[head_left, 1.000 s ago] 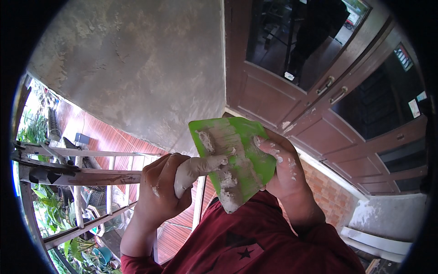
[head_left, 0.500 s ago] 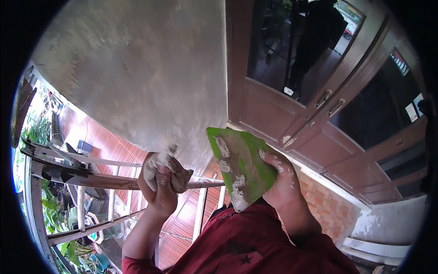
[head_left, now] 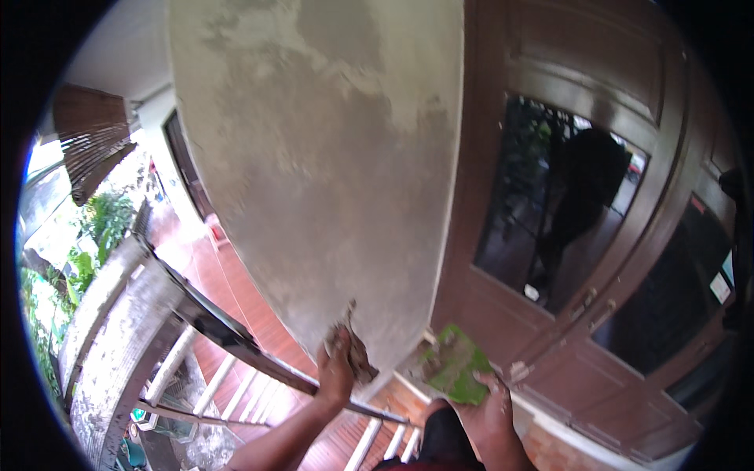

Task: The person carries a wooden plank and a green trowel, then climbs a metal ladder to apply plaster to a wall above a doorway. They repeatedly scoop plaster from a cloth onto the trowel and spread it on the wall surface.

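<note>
My left hand (head_left: 336,377) is closed on a crumpled, putty-smeared lump (head_left: 360,363); whether it is cloth or something else I cannot tell. That hand is close to the lower part of a grey wall (head_left: 330,204), which has darker, damp-looking patches; blur hides whether it touches. My right hand (head_left: 493,404) grips the edge of a flat green putty board (head_left: 463,373), its thumb on top. Grey-beige putty (head_left: 444,353) is smeared over the board's upper face. The board is below the wall's right edge, near the door.
Brown panelled doors (head_left: 542,337) with dark glass and metal handles stand at the right. A ladder (head_left: 236,345) with pale rungs slants across the lower left, beneath my left arm. Reddish tiles (head_left: 224,279) cover the floor, with plants (head_left: 102,228) beyond at the left.
My view has tilted up, showing more of the wall. Both hands sit lower in the picture and further right, the left one closer to the wall. The lump and the board remain held.
</note>
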Demonstrator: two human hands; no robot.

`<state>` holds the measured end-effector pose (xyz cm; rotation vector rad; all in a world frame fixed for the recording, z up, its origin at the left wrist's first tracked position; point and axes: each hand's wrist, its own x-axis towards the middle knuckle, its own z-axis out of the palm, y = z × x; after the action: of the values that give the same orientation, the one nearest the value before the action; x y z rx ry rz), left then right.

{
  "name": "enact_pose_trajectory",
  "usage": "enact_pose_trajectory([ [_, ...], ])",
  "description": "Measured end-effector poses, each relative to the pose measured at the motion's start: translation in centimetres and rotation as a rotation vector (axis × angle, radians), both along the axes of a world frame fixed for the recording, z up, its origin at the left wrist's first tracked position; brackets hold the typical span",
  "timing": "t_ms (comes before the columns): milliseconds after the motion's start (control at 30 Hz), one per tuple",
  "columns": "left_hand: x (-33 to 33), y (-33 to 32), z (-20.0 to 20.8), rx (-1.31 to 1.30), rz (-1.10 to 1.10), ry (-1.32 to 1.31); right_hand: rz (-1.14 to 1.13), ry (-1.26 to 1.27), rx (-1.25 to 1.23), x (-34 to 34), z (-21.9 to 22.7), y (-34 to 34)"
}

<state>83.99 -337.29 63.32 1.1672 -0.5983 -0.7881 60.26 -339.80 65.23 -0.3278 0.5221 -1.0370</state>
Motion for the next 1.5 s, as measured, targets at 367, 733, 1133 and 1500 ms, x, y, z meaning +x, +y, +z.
enact_pose_trajectory([
  [367,-0.5,-0.5,0.6,0.049,0.002,0.161,0.017,0.085,0.093,0.7,-3.0,-2.6],
  [733,-0.5,-0.4,1.8,0.139,-0.041,0.268,-0.061,0.185,0.113,6.1,-3.9,-10.7],
  [1133,-0.5,0.1,-7.2,0.008,-0.078,0.176,0.071,0.027,-0.218,19.4,4.4,-24.6],
  [1500,-2.5,-0.1,-5.9,0.21,-0.013,0.306,0.075,0.053,-0.039,20.4,6.5,-24.0],
])
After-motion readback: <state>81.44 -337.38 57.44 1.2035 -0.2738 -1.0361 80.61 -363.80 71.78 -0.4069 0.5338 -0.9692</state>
